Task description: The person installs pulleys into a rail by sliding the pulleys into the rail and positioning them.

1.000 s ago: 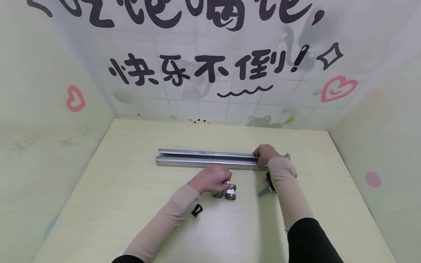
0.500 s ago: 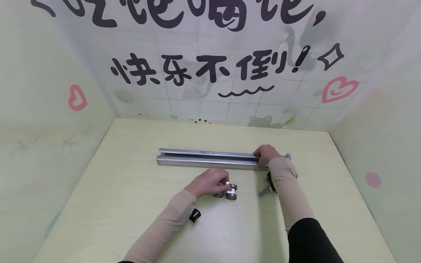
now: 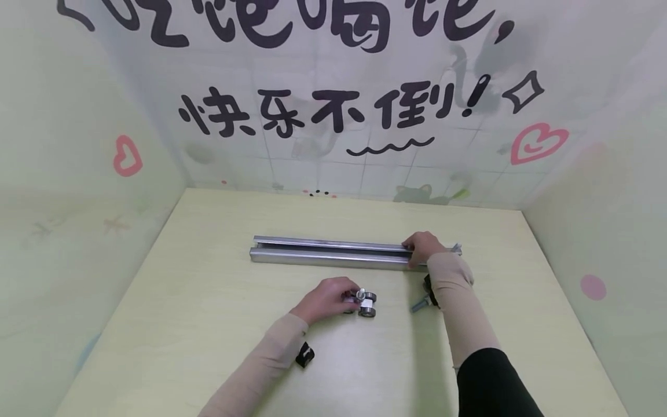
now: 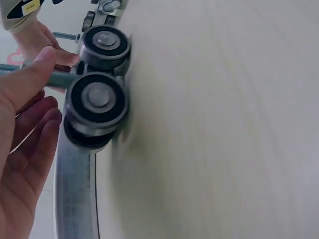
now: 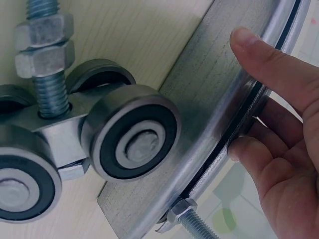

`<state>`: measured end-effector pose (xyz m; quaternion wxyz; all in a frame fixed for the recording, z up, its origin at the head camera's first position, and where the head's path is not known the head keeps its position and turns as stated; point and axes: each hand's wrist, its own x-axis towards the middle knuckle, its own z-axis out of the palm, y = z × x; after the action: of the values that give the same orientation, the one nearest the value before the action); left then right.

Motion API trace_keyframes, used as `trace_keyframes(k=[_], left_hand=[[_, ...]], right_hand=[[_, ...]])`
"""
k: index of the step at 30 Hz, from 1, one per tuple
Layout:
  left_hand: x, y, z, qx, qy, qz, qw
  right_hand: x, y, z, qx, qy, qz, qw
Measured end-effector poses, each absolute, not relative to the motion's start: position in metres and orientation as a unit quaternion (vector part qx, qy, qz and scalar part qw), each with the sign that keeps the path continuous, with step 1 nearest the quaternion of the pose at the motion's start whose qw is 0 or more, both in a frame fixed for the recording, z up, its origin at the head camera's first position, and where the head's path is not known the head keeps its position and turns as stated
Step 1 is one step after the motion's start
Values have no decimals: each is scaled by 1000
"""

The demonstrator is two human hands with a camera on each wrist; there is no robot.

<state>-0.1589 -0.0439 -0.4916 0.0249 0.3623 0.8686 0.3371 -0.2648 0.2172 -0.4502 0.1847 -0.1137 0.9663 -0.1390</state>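
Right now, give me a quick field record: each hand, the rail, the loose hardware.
left hand: grips roller trolley on the table
right hand: grip on right end of metal rail
metal rail: lies flat, crosswise on the table
second roller trolley: beside the rail's right end, bolt with two nuts
black clip: loose, by left forearm

head view overhead, wrist views close-up

Steel channel rail (image 3: 333,253) lying crosswise on table, 4-wheeled roller trolley (image 3: 365,303) just before it
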Motion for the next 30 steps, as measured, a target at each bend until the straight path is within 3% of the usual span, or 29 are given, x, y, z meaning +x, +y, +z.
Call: trace_keyframes(k=[8,30], left_hand=[[-154,-35,-499,324,881,343,22],[-155,-33,-500,330,885,329,-4]], right_hand=[[-263,215,-449,-111,967,-141,183],[-264,216,-452,-110,966,-145,184]])
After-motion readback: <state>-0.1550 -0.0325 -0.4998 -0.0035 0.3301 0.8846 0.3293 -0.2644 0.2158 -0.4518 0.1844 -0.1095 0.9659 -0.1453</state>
